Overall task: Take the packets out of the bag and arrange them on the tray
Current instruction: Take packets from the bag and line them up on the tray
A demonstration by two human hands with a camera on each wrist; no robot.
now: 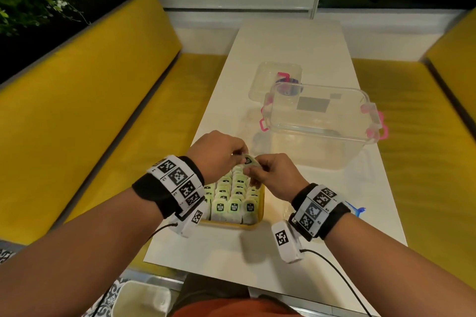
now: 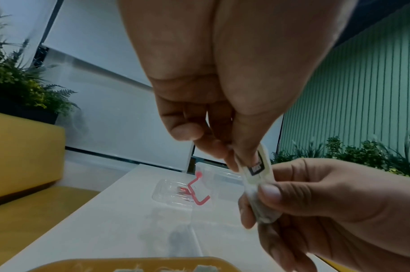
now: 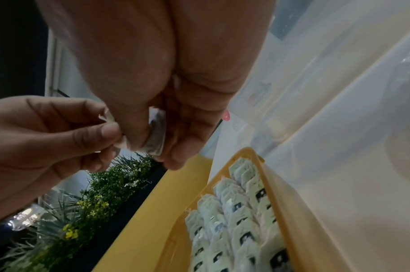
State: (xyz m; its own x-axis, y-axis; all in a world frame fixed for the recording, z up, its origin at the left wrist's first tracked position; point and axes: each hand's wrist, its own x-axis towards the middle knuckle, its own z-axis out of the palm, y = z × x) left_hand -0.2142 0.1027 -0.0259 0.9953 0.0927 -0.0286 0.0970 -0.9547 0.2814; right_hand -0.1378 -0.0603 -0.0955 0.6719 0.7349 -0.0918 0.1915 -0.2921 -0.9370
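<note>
A small pale packet (image 1: 248,161) with a dark label is held in the air above the far end of the yellow tray (image 1: 231,225). My left hand (image 1: 221,156) pinches its upper end and my right hand (image 1: 268,175) pinches its lower end. In the left wrist view the packet (image 2: 257,176) stands edge-on between both hands' fingertips. In the right wrist view the packet (image 3: 156,136) sits between my right thumb and fingers. The tray (image 3: 278,185) holds several rows of upright packets (image 1: 233,195) with green labels. No bag is plainly in view.
A clear plastic box (image 1: 319,126) with pink latches stands on the white table (image 1: 296,41) right of the tray, its clear lid (image 1: 273,80) lying behind it. Yellow benches (image 1: 77,116) run along both sides. Plants fill the far left corner.
</note>
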